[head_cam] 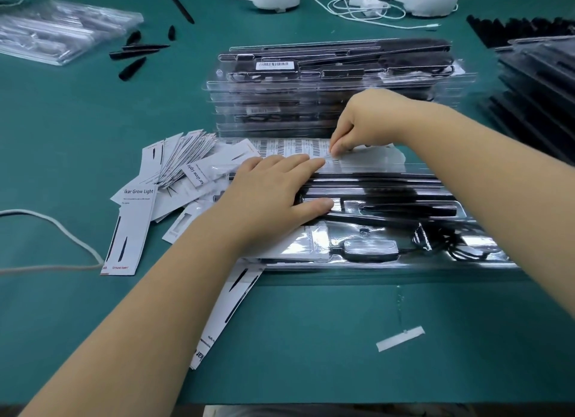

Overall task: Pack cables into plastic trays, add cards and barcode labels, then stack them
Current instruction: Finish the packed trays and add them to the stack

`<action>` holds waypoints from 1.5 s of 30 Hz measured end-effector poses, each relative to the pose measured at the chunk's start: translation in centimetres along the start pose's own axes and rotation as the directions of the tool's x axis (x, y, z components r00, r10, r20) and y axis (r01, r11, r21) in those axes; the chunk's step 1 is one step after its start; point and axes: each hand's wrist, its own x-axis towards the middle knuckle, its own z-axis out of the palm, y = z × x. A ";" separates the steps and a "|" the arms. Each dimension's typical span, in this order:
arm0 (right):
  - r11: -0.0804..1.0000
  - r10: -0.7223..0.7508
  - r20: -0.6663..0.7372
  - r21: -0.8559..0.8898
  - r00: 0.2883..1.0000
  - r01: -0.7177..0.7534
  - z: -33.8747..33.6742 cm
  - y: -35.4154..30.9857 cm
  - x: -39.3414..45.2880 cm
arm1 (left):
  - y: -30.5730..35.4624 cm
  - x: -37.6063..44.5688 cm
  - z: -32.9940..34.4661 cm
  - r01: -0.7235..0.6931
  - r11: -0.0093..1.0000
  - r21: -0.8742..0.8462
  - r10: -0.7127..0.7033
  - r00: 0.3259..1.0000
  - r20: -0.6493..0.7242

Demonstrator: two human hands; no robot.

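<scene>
Between right hand (367, 121) fingertips, barcode label (334, 157), left hand (273, 195) flat on tray (404, 223)

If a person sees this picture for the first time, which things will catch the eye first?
The two bare hands at the centre: the left hand presses flat on a clear plastic tray of black cables, while the right hand pinches at a white sheet of barcode labels. Behind them rises a tall stack of filled clear trays, and white printed cards fan out to the left on the green table.

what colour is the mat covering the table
Teal green, plain with no pattern; the table mat shows clearly in the head view.
</scene>
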 end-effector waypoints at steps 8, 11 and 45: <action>0.922 -0.128 -0.114 -0.379 0.985 0.076 1.3 -0.9 -0.4 | -0.2 1.9 0.2 0.081 0.991 0.110 -0.083 0.997 0.008; 0.954 -0.074 -0.162 -0.299 0.984 0.023 1.4 -0.6 -0.5 | -0.2 2.0 0.3 0.098 0.991 0.088 -0.100 0.995 0.018; 0.699 0.156 -0.474 0.672 0.867 0.242 1.6 -3.4 -10.7 | 1.0 -0.7 -2.1 -0.198 0.971 -0.136 0.052 0.726 -0.685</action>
